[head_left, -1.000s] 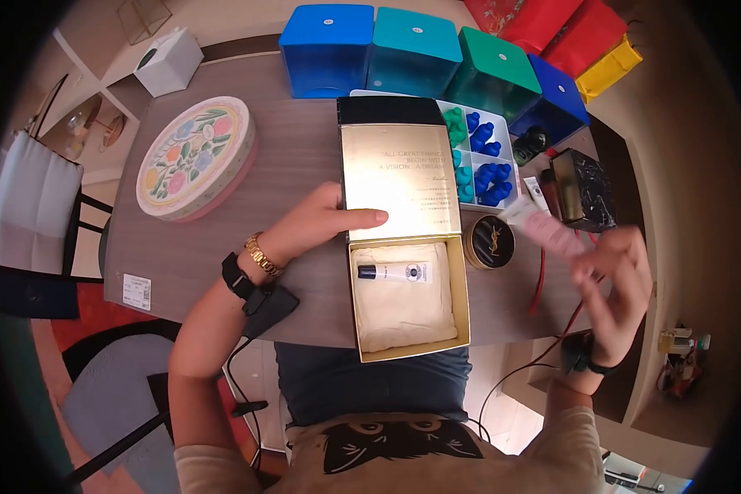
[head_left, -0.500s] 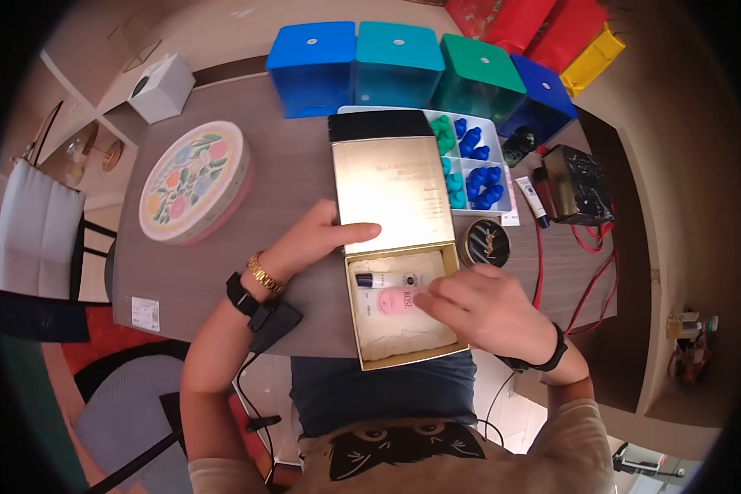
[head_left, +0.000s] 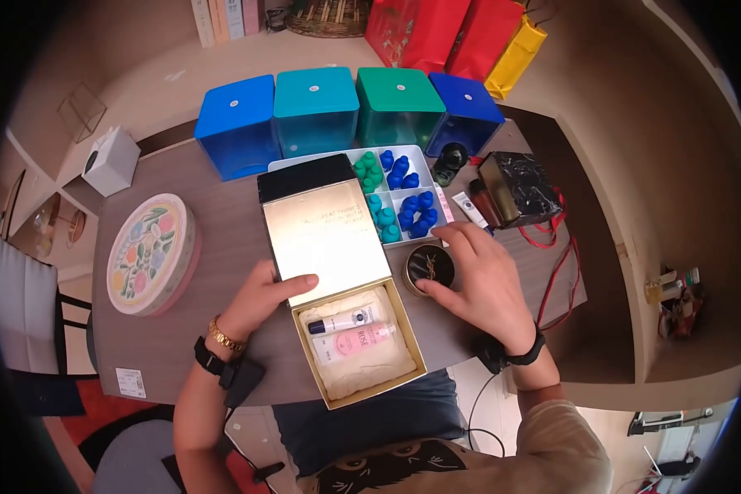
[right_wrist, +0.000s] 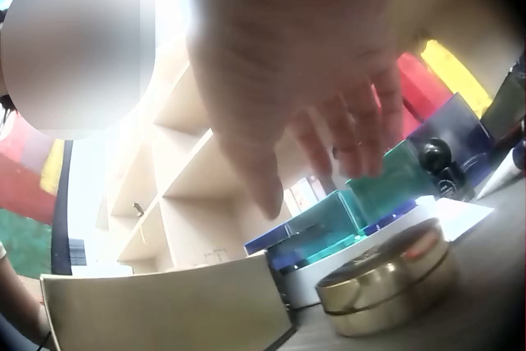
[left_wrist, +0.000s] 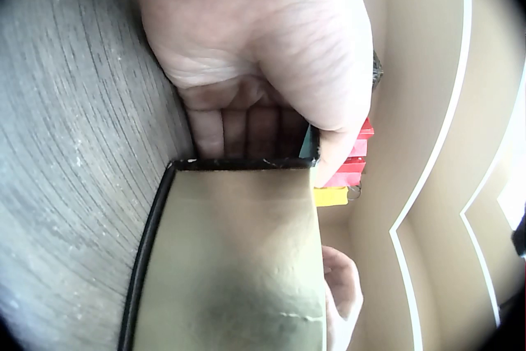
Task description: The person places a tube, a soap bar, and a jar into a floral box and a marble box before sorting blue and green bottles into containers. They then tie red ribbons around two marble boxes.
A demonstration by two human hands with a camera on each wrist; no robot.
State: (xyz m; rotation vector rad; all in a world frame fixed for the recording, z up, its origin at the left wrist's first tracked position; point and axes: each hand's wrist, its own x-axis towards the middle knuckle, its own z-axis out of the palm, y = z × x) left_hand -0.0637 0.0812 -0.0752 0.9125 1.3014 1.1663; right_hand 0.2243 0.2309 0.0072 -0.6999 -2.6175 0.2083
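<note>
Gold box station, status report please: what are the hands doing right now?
Left hand grips gold box lid. Right hand open over round gold tin. Two tubes in box. Nothing blocking.

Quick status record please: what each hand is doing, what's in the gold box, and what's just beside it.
left hand: grips the edge of the open lid, thumb on its gold face
right hand: fingers spread over the round gold tin, not closed on it
gold box: open, holds a white tube and a pink tube on cream cloth
beside box: tray of blue and green pieces
</note>
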